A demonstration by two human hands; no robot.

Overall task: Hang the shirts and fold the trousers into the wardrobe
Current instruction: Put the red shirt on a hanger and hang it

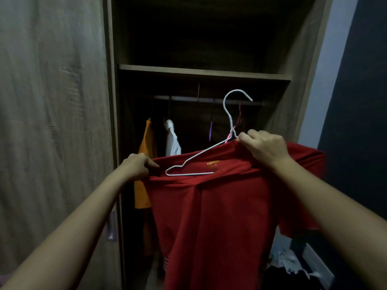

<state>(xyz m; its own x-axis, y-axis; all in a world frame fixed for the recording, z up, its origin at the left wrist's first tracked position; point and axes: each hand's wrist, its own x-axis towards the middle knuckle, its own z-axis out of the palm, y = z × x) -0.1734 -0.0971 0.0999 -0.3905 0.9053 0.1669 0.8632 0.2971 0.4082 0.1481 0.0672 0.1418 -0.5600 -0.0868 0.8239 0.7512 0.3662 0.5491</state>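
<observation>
**Seating the hanger before it goes on the rail**

The red cotton shirt (219, 216) is held up in front of the open wooden wardrobe (301, 84), below the front edge of its shelf (205, 72) and not yet inside. The white wire hanger (189, 174) is only half in. Its right arm runs under the cloth by the collar, while its left arm and bottom wire lie bare across the neck opening, over the printed label.

The left hand (138, 166) pinches the shirt's left shoulder seam, fingers curled tight on the cloth. The right hand (266, 147) grips the collar and appears to hold the base of the hanger's hook with it, fingers closed round both.

The step in hand looks to be dressing the hanger. To do it well, the left hand should likely lift and stretch the neck opening over the bare left end of the wire. The right hand would keep the hook upright and steady meanwhile. Pulling too hard risks stretching the neckline, and letting the hook tip could drop the right arm out again. Both shoulder seams should sit on the wire arms before hanging.

On the dark metal rail (188, 98) an orange shirt (146, 139) and a white shirt (172, 143) hang toward its left end. A purple hanger (210, 130) and a pink hanger (239, 116) hang nearer the right. The gap between the white shirt and the purple hanger seems the easiest place for the hook.
</observation>
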